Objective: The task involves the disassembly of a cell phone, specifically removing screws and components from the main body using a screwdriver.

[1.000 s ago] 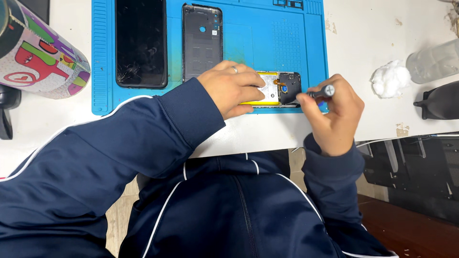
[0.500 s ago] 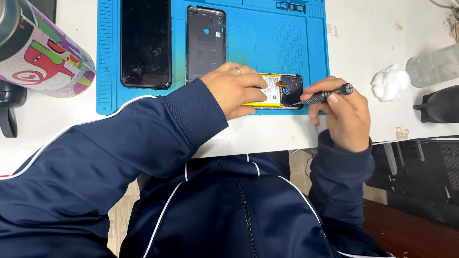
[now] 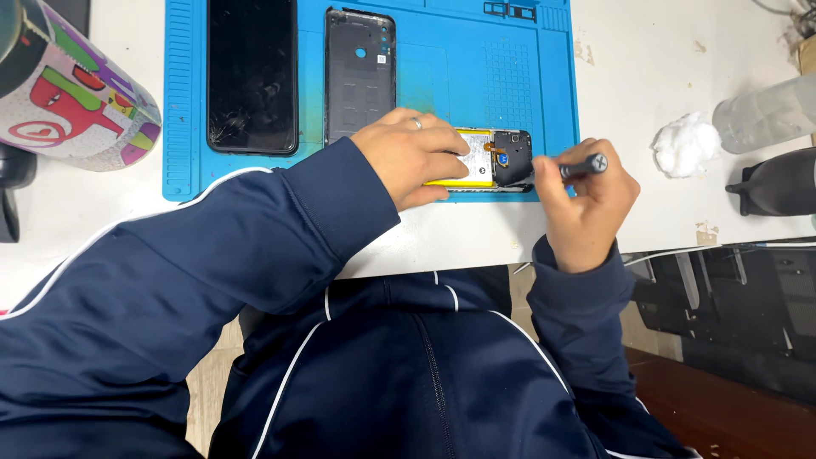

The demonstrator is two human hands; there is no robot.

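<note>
Navy sleeves: both arms wear a dark blue jacket with white piping, reaching from the near edge up onto the white table (image 3: 476, 242).
Right hand: right hand (image 3: 586, 204), near right of centre, closed around a screwdriver (image 3: 578, 167); the dark shaft lies roughly level, its cross-marked end cap pointing right, its tip at the right end of the opened phone.
Left hand: left hand (image 3: 416, 157) lies palm down on the opened phone (image 3: 493, 161), fingers curled over its left part, pressing it flat; a ring shows on one finger.
Opened phone: lies at the near edge of the blue mat (image 3: 527, 85), yellow battery exposed, black camera section at its right end.
Back cover: a dark back cover (image 3: 359, 72) lies inner side up on the mat, just beyond the left hand.
Screen: a black screen (image 3: 252, 76) lies left of the cover, cracked at its near left corner.
Far right: a white cotton wad (image 3: 685, 144) on the table, beside a clear bottle (image 3: 765, 110) lying down.
Far left: a colourful patterned cylinder (image 3: 68, 93) off the mat.
</note>
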